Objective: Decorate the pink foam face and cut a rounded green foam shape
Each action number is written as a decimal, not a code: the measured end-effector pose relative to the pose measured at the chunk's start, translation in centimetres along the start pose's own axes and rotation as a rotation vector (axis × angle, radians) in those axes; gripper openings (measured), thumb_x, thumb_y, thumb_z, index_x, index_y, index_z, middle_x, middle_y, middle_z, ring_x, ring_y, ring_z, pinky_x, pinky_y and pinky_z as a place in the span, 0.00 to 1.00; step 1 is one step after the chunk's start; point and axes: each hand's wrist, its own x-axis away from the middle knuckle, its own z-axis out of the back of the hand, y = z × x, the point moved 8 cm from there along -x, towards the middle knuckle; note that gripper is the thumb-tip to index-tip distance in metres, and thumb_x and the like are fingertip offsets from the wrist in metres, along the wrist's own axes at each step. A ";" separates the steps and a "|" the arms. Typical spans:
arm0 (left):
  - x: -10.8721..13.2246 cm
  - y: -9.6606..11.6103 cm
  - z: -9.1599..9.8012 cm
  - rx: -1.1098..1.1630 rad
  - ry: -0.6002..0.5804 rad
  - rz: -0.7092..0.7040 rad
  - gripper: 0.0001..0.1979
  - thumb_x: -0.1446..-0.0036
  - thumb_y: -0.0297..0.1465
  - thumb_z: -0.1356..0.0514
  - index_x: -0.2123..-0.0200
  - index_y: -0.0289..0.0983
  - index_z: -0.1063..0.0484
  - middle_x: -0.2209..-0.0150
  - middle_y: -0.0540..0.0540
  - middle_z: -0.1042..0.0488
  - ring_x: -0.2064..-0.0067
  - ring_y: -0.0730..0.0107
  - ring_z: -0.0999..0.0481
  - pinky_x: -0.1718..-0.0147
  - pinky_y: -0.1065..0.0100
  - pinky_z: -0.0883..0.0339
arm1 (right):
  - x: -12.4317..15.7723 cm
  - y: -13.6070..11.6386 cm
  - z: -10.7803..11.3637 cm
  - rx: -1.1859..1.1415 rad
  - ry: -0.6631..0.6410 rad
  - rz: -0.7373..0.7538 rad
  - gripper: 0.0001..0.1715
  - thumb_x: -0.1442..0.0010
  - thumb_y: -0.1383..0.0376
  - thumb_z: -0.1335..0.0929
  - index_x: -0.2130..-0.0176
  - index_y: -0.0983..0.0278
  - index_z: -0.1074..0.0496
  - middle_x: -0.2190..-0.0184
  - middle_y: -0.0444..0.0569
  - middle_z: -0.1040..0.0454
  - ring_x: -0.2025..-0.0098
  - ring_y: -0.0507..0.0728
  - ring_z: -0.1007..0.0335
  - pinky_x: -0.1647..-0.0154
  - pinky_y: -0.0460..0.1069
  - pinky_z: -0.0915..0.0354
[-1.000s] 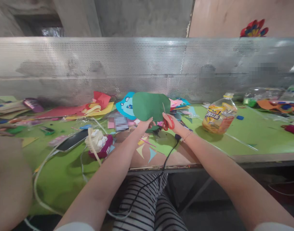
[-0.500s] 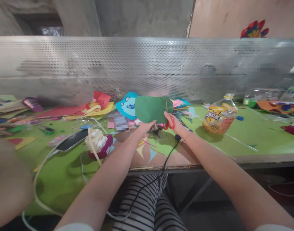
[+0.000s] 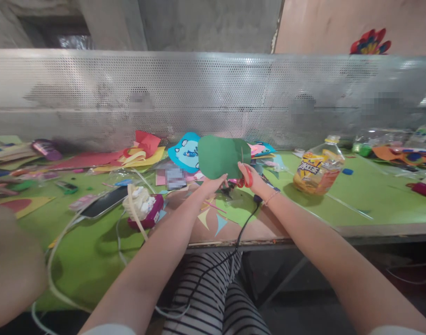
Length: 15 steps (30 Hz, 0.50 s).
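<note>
My left hand [image 3: 216,184] grips the lower edge of a rounded sheet of dark green paper [image 3: 220,157], its fingers partly behind the sheet. In my right hand [image 3: 252,177] are red-handled scissors [image 3: 248,178], their blade upright against the right part of the paper. Behind the sheet, at its left, lies a blue paper cutout [image 3: 185,153] with a lighter drawing on it. Below my hands, small paper scraps [image 3: 220,225] in yellow and light blue are scattered on the table.
A plastic bottle [image 3: 319,167] with a yellow label stands at right. Left of my arm are a magenta tissue box [image 3: 150,213], a phone [image 3: 106,203] and white cables. Red paper [image 3: 90,160] lies farther back, before a perforated metal panel [image 3: 199,88]. Another person's arm [image 3: 14,270] enters at left.
The green paper has turned slightly, its left edge shifting right and showing more of the blue cutout. Both hands stay nearly in place. The other person's arm at left has shifted a little.
</note>
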 end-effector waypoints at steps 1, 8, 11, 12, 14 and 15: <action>0.0 0.1 -0.1 -0.004 -0.012 -0.014 0.24 0.44 0.44 0.50 0.84 0.37 0.30 0.83 0.48 0.34 0.78 0.72 0.38 0.72 0.69 0.40 | 0.0 0.1 -0.2 -0.015 -0.016 -0.015 0.22 0.47 0.46 0.35 0.74 0.60 0.42 0.81 0.42 0.41 0.71 0.55 0.38 0.68 0.50 0.37; 0.4 0.4 0.0 -0.028 -0.012 -0.011 0.24 0.43 0.44 0.50 0.84 0.37 0.30 0.82 0.48 0.35 0.77 0.72 0.38 0.71 0.69 0.39 | -0.4 1.7 -0.9 -0.200 -0.096 -0.124 0.24 0.50 0.47 0.32 0.73 0.59 0.46 0.85 0.35 0.48 0.84 0.50 0.41 0.83 0.46 0.42; 0.4 0.7 0.0 -0.012 -0.015 -0.038 0.24 0.43 0.43 0.51 0.84 0.37 0.32 0.82 0.49 0.35 0.77 0.73 0.38 0.70 0.69 0.39 | -0.5 2.2 -0.8 -0.235 -0.075 -0.148 0.21 0.50 0.52 0.30 0.72 0.60 0.44 0.86 0.35 0.47 0.85 0.49 0.42 0.84 0.45 0.42; 0.4 0.6 0.0 -0.013 -0.016 -0.038 0.24 0.43 0.44 0.50 0.85 0.37 0.32 0.82 0.49 0.35 0.77 0.73 0.38 0.70 0.69 0.39 | -0.5 2.2 -0.7 -0.235 -0.066 -0.149 0.20 0.50 0.54 0.30 0.72 0.60 0.44 0.86 0.35 0.47 0.85 0.49 0.42 0.84 0.45 0.42; 0.3 0.5 0.0 -0.020 -0.018 -0.028 0.24 0.44 0.45 0.50 0.84 0.38 0.31 0.82 0.49 0.35 0.77 0.73 0.37 0.71 0.69 0.40 | -0.5 2.2 -0.7 -0.240 -0.069 -0.137 0.20 0.51 0.55 0.29 0.71 0.60 0.43 0.86 0.34 0.47 0.85 0.49 0.43 0.84 0.45 0.42; 0.2 0.4 0.0 -0.023 -0.016 -0.023 0.24 0.44 0.45 0.50 0.84 0.38 0.31 0.82 0.49 0.35 0.77 0.72 0.37 0.71 0.69 0.40 | -0.5 2.2 -0.7 -0.249 -0.074 -0.131 0.20 0.51 0.55 0.29 0.71 0.60 0.43 0.86 0.34 0.47 0.85 0.49 0.43 0.85 0.45 0.42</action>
